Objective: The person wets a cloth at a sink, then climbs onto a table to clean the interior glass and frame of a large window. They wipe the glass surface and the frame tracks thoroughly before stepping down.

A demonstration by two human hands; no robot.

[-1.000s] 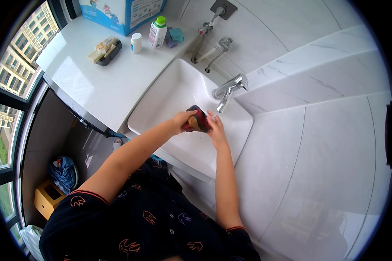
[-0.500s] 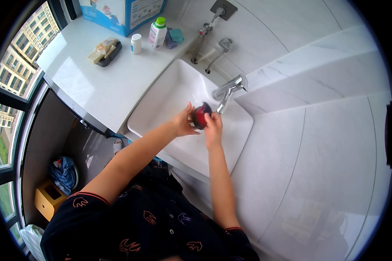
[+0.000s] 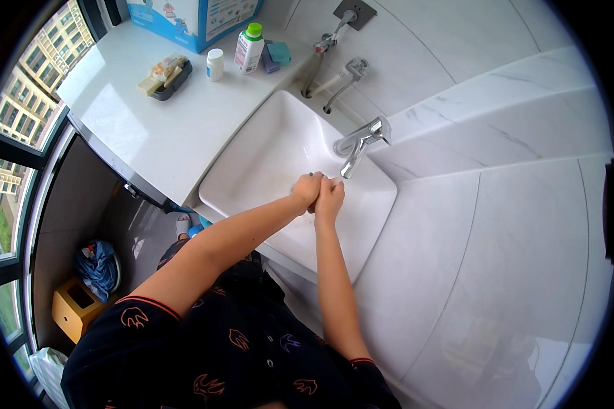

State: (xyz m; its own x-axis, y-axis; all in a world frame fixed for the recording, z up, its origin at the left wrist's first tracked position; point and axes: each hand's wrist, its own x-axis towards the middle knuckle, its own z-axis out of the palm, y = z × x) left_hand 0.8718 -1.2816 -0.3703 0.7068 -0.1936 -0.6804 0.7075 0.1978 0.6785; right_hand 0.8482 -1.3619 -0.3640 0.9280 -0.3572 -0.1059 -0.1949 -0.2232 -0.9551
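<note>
Both my hands meet over the white sink [image 3: 252,150], just below the spout of the chrome faucet [image 3: 363,143]. My left hand [image 3: 308,189] is closed, its fingers curled against my right hand [image 3: 330,196], which is closed too. Between them is a small dark red and black thing [image 3: 312,206]. Only a dark bit of it shows at the bottom of the grip; my fingers cover the rest, and its kind cannot be made out.
On the white counter [image 3: 150,129] to the left stand a black soap dish [image 3: 174,84] with light bars, a white pill bottle [image 3: 215,65], a green-capped bottle [image 3: 250,48], sponges [image 3: 278,53] and a blue box [image 3: 191,24]. A tiled wall [image 3: 430,252] rises on the right.
My hands have closed together around the red and black thing, which showed openly between my fingers before. The left hand has turned over and moved right and slightly up.
</note>
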